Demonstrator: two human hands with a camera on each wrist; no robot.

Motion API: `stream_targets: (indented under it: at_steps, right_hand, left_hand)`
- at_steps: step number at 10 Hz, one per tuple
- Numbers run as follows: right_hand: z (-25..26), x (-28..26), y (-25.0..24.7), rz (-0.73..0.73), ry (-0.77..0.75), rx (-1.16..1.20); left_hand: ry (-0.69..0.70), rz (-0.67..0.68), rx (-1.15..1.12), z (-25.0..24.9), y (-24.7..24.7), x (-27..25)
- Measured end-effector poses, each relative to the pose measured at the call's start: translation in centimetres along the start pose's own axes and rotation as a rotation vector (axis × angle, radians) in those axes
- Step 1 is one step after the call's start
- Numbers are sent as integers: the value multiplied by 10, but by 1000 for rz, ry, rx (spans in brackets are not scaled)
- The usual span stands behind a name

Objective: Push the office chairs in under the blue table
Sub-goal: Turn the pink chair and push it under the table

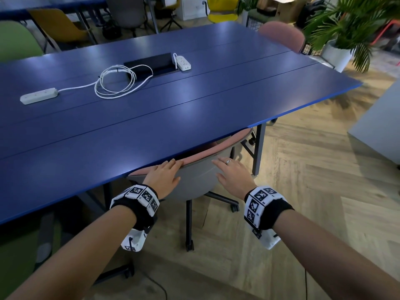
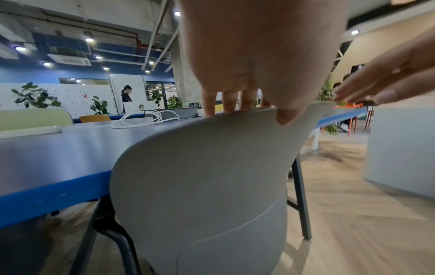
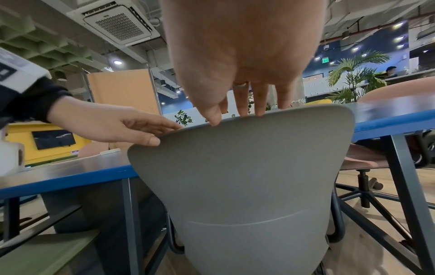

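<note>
An office chair (image 1: 195, 180) with a grey shell back and pink cushion stands at the near edge of the blue table (image 1: 151, 118), its seat hidden under the tabletop. My left hand (image 1: 165, 175) lies flat on the top left of the grey backrest (image 2: 200, 186), fingers straight and reaching the rim. My right hand (image 1: 232, 174), with a ring, lies flat on the top right of the backrest (image 3: 247, 167), fingers extended. Both hands (image 3: 113, 124) touch the shell without curling round it.
Two white power strips (image 1: 39, 95) and a coiled cable (image 1: 118, 81) lie on the table. A green chair (image 1: 19, 245) stands under the table at my left, a pink chair (image 1: 283, 35) at the far side. A grey cabinet (image 1: 381, 126) and a potted palm (image 1: 346, 40) are right.
</note>
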State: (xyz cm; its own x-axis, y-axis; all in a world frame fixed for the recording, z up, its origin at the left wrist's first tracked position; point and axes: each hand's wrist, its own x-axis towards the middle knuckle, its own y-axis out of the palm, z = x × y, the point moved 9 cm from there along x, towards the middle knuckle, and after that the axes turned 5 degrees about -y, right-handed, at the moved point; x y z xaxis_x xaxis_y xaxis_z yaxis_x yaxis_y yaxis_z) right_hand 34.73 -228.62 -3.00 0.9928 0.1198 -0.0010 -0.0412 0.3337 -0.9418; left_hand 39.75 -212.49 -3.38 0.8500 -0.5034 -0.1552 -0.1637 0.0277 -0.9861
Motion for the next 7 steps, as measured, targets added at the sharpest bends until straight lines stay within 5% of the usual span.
stream_targets:
  at_steps: [5,7]
  right_hand:
    - [-2,-63,-21,-61,46,99]
    - [-1,-94,-39,-154,59,153]
  left_hand:
    - [-32,52,59,-26,-17,-25]
    - [-34,-99,-17,-47,-33,-42]
